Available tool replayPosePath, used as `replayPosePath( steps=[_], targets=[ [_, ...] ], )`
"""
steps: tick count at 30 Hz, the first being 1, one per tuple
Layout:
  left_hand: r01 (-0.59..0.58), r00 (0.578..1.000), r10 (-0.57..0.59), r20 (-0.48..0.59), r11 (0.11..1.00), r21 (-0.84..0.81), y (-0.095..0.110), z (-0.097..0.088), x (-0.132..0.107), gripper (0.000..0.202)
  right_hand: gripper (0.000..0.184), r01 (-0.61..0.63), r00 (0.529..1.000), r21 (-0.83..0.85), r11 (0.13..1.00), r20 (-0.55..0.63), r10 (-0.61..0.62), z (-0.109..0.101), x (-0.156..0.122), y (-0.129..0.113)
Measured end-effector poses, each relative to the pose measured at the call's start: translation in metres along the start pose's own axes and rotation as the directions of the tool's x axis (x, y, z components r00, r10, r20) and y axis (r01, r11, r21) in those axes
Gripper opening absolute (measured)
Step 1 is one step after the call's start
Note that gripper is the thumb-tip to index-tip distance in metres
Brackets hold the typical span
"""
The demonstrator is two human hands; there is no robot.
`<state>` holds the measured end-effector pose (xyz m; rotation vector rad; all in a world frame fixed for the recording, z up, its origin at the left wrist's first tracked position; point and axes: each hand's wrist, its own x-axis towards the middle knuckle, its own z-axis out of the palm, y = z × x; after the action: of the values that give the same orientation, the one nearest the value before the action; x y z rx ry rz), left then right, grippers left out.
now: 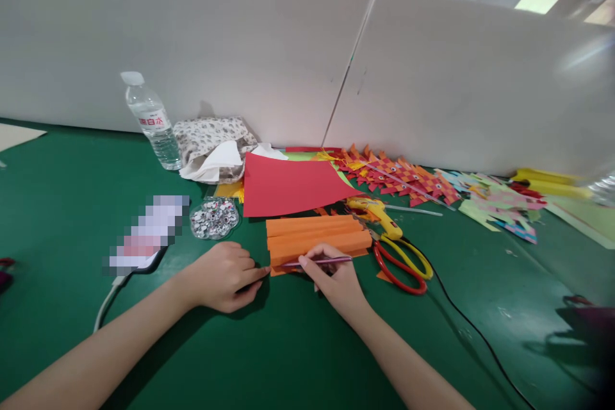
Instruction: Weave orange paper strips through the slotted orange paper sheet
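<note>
My right hand (331, 275) is closed round a thin purple pen (317, 261), which lies across the near edge of a folded orange paper (314, 238) on the green table. My left hand (223, 275) rests on the table just left of that paper, fingers curled, the fingertips touching the paper's left corner. A red sheet of paper (293, 184) lies just behind the orange one.
A water bottle (151, 120), a patterned cloth pouch (211, 147), a clear tray of googly eyes (214, 218) and a phone on a cable (144, 234) sit at the left. Red-and-yellow scissors (401, 262), a yellow glue gun (377, 213) and woven paper pieces (403, 176) lie at the right. White partition boards (240, 32) stand behind.
</note>
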<state>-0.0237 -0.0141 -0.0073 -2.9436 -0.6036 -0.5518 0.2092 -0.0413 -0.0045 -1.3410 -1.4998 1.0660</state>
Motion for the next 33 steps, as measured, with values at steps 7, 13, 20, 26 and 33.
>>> replayPosePath(
  steps=[7, 13, 20, 26, 33],
  targets=[
    [0.007, 1.000, -0.007, 0.007, 1.000, -0.021, -0.0012, 0.0008, -0.0003, 0.024, 0.020, -0.003, 0.999, -0.037, 0.999, 0.048, 0.005, 0.0002, -0.0007, -0.0029],
    [0.008, 1.000, -0.008, 0.010, 1.000, -0.020, 0.0000, -0.0011, 0.0019, 0.024, 0.020, -0.005, 0.999, -0.062, 0.998, 0.045, 0.008, 0.0005, -0.0009, -0.0038],
    [-0.014, 1.000, 0.014, -0.017, 1.000, -0.013, -0.0006, 0.0000, 0.0007, 0.024, 0.022, -0.024, 0.998, -0.036, 0.999, 0.063, 0.026, 0.0004, 0.0008, -0.0006],
    [-0.026, 0.999, 0.027, -0.047, 1.000, 0.015, -0.0014, 0.0012, 0.0002, 0.024, 0.023, -0.024, 0.998, -0.021, 0.999, 0.055, 0.025, 0.0006, 0.0008, 0.0018],
    [-0.001, 0.999, 0.001, -0.040, 1.000, -0.015, -0.0011, 0.0013, 0.0006, 0.024, 0.023, -0.023, 0.998, -0.006, 1.000, 0.060, 0.023, 0.0006, 0.0010, 0.0024]
  ],
)
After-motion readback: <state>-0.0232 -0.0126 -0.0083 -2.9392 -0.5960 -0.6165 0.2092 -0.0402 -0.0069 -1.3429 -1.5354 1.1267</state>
